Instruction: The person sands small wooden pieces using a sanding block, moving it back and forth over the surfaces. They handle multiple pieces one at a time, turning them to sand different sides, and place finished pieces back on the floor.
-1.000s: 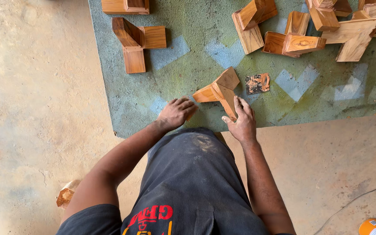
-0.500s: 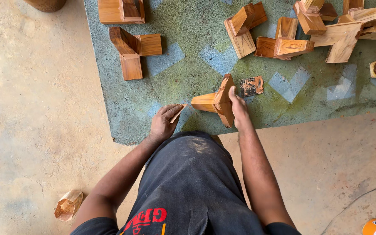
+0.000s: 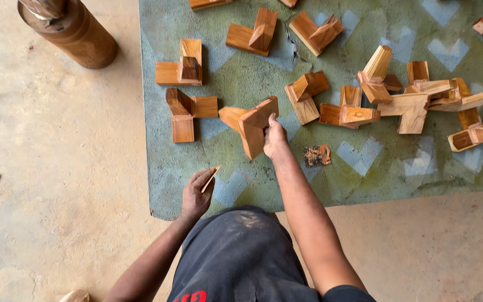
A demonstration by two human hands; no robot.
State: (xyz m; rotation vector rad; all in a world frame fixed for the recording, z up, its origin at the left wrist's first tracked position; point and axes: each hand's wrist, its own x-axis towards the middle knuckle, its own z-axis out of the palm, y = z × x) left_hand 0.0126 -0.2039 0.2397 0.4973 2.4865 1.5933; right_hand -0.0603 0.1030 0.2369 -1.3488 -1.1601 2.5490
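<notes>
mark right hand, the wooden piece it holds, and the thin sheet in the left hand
right hand [image 3: 275,141]: head view, on the back of the hand.
wooden joint piece [image 3: 251,127]: head view, on its pale upright face.
thin sheet [image 3: 211,178]: head view, on its edge above the left hand [image 3: 197,193].

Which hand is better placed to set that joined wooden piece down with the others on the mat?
Right. The right hand already grips the joined wooden piece, while the left hand holds a thin wood sliver.
</notes>
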